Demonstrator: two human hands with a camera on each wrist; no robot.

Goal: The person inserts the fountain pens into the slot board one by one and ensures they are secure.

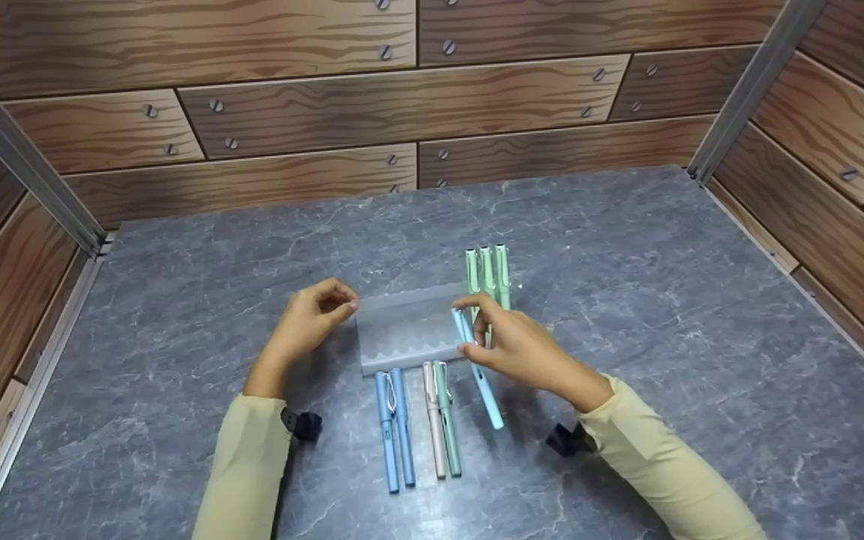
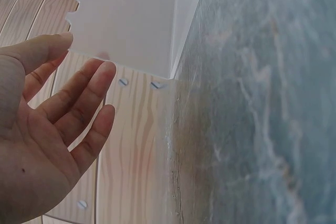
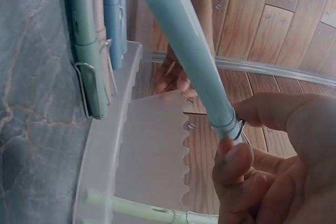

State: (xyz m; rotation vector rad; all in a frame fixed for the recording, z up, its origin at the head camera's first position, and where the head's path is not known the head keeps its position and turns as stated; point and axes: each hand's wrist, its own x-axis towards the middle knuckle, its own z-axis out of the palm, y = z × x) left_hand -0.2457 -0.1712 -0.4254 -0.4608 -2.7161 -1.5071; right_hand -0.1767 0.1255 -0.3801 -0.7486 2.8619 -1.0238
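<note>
A clear, frosted pen holder (image 1: 406,327) with notched edges lies mid-table. At its left end my left hand (image 1: 310,319) touches the side with thumb and fingertips; in the left wrist view the fingers (image 2: 86,98) are loosely extended along the holder's edge (image 2: 131,35). My right hand (image 1: 518,345) pinches a light blue pen (image 1: 487,397), tilted over the holder's right end. The right wrist view shows this light blue pen (image 3: 184,45) between thumb and fingers. Light green pens (image 1: 487,271) lie at the holder's right end, their lower parts hidden by my right hand.
In front of the holder lie two blue pens (image 1: 396,427), a pinkish pen (image 1: 434,427) and a darker green pen (image 1: 448,427), side by side. Wood-patterned panels (image 1: 312,112) and metal posts (image 1: 747,90) border the grey marbled table (image 1: 627,285).
</note>
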